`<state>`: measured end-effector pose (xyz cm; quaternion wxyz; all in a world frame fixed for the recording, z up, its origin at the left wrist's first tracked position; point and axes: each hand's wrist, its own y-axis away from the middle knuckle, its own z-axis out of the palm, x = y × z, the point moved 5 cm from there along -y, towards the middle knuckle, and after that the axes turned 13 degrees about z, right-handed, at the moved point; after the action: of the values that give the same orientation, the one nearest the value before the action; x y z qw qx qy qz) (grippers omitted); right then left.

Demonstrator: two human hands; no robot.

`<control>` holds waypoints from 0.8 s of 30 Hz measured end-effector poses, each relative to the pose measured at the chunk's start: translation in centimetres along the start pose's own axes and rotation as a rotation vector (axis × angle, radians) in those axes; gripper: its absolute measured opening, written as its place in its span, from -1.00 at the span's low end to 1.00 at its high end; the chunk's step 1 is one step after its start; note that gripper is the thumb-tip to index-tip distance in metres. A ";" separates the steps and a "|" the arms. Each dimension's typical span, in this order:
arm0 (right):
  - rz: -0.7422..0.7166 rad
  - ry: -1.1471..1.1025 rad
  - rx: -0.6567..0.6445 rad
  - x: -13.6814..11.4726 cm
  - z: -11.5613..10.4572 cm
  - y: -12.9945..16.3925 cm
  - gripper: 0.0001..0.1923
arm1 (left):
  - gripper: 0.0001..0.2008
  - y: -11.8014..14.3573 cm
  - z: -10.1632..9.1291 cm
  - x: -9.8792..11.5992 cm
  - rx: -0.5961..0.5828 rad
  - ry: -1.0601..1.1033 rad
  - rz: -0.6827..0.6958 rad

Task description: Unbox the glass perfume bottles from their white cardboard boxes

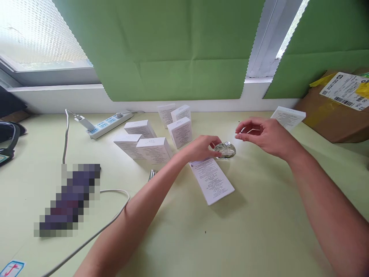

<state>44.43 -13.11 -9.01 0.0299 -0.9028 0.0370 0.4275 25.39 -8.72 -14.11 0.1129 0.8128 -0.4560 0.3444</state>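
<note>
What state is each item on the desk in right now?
Glass bottle: upright, held by left hand.
Right hand: fingers pinched, above the desk.
White box: lying flat.
Power strip: one adapter plugged in.
Cardboard parcel: closed.

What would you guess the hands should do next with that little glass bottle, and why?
Probably bring the right hand down onto the bottle's top. The left hand steadies the bottle on the table, its silver neck looks bare, and the right fingers seem pinched on something small just above it.
</note>
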 end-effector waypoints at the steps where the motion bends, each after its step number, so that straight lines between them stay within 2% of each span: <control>1: -0.001 0.006 0.013 -0.1 0.1 0.0 -0.72 | -0.67 0.0 0.1 0.1 -0.019 0.002 0.000; 7: -0.070 0.022 -0.041 -0.5 0.7 0.2 -0.78 | -0.68 0.2 0.1 0.6 -0.065 -0.009 0.014; 13: -0.043 0.024 -0.037 -1.0 0.5 0.6 -0.71 | -0.52 0.7 -0.3 1.1 -0.141 -0.031 -0.043; 18: -0.024 0.096 -0.009 -1.2 0.3 0.9 -0.69 | -0.54 0.7 -0.9 1.2 -0.112 -0.012 -0.034; 24: -0.036 0.148 -0.029 -1.4 0.3 1.1 -0.82 | -0.57 0.7 -1.9 1.1 -0.056 -0.013 0.023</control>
<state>43.25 -14.09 -8.15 0.0219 -0.9327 0.0166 0.3595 24.38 -8.91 -12.10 0.1287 0.8062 -0.4756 0.3276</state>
